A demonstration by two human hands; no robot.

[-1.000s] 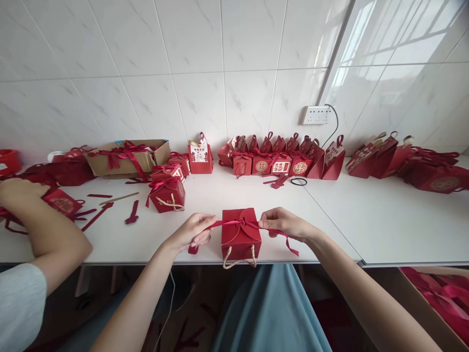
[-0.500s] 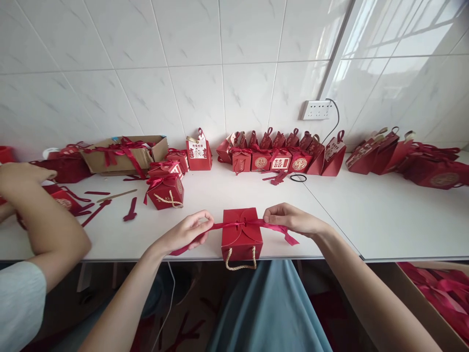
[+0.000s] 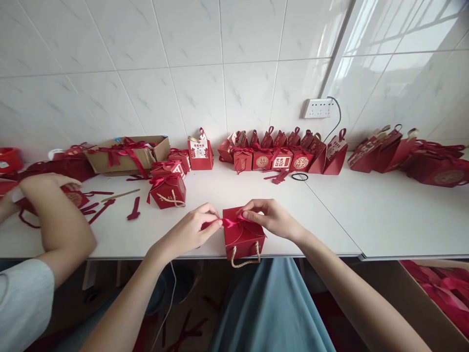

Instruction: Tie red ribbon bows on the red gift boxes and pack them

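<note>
A red gift box [image 3: 245,243] with a twisted rope handle [image 3: 245,265] stands at the table's front edge before me. A crimson ribbon [image 3: 230,223] runs across its flower-folded lid. My left hand [image 3: 194,227] pinches the ribbon just left of the box. Over the lid, my right hand [image 3: 269,215] has the ribbon between thumb and fingers, bent into what looks like a small loop. The ribbon's far ends are mostly hidden by my hands.
Left of me a co-worker's arm [image 3: 62,215] reaches over another red box. Finished-looking boxes [image 3: 167,191] with bows stand nearby, and more line the tiled wall. A cardboard box [image 3: 161,149] holds ribboned boxes. Loose strips [image 3: 134,209] and a black ring [image 3: 299,177] lie on the table.
My right hand has moved left onto the lid, and the ribbon it pulled straight is now bent there. My left hand has come closer to the box. The co-worker's arm has shifted right.
</note>
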